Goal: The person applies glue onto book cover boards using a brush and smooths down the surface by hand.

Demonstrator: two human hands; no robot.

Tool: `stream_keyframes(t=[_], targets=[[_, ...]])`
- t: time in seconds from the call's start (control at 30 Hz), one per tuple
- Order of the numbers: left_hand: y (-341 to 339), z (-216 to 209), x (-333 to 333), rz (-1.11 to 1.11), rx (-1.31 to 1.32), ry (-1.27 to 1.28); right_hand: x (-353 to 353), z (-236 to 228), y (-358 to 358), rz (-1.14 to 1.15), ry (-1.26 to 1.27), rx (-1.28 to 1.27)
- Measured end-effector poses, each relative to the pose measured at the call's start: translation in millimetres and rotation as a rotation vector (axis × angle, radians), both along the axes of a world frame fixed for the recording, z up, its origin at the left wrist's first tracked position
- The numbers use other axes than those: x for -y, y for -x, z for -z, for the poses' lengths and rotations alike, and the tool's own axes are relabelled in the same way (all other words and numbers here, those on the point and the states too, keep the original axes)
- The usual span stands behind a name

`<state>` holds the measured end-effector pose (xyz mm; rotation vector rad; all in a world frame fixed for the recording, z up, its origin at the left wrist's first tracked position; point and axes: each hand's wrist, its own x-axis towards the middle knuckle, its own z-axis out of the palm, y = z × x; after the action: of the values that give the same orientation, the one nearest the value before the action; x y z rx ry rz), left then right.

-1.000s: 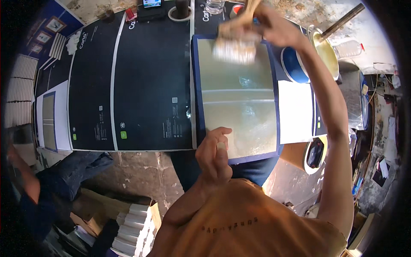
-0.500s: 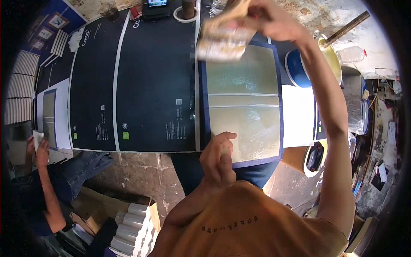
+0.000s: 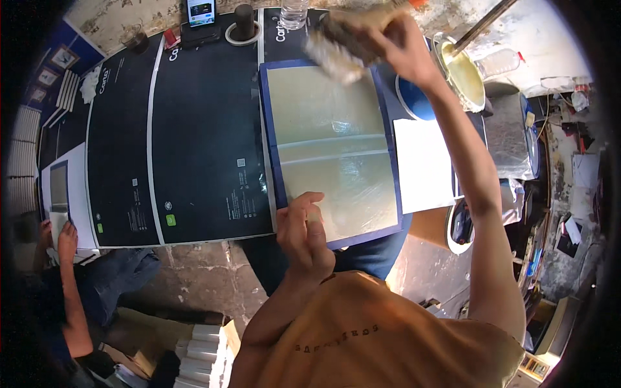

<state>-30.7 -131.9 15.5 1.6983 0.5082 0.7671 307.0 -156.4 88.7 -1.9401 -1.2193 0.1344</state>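
Note:
My right hand (image 3: 407,55) grips a wide brush (image 3: 339,55) with pale, clumped bristles, blurred by motion, above the far edge of the panel. The panel (image 3: 323,103) has two beige boards with a narrow strip between them and a dark blue border. Wet, shiny patches and streaks show on it. At the panel's near left edge is my left hand (image 3: 304,236), its fingers curled and its thumb up. Whatever it may hold is hidden. Right of my right hand stands a pot (image 3: 466,74) of pale yellow paste with a stick in it.
Black sheets (image 3: 207,129) cover the table, with a white sheet (image 3: 424,165) right of the panel. A phone (image 3: 202,14), a dark cylinder (image 3: 244,22) and a clear bottle (image 3: 294,14) stand at the back. Another person's hands (image 3: 65,242) work at the far left.
The brush in my right hand has swung over the panel's far edge. My view has shifted, so the table sits further left in it. My left hand keeps its place by the panel.

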Motion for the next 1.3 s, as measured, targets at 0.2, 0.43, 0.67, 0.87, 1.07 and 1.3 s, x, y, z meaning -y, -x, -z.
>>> stream_keyframes(t=[0.2, 0.43, 0.67, 0.87, 1.07, 1.3], targets=[[-1, 3, 3, -0.007, 0.024, 0.098, 58, -6, -18, 0.380, 0.082, 0.330], [1, 2, 6, -0.014, 0.014, 0.111, 94, 8, 42, 0.465, 0.091, 0.213], [3, -5, 5, -0.017, -0.027, 0.164, 115, 30, 116, 0.499, -0.067, 0.029], [-2, 3, 9, -0.082, 0.085, 0.314, 125, -22, 137, 0.732, -0.270, -0.113], [-8, 4, 9, -0.137, 0.025, 0.273, 11, 12, 165, 0.426, -0.153, -0.044], [-5, 5, 9, -0.121, 0.077, 0.292, 120, 0, 92, 0.646, 0.013, 0.182]])
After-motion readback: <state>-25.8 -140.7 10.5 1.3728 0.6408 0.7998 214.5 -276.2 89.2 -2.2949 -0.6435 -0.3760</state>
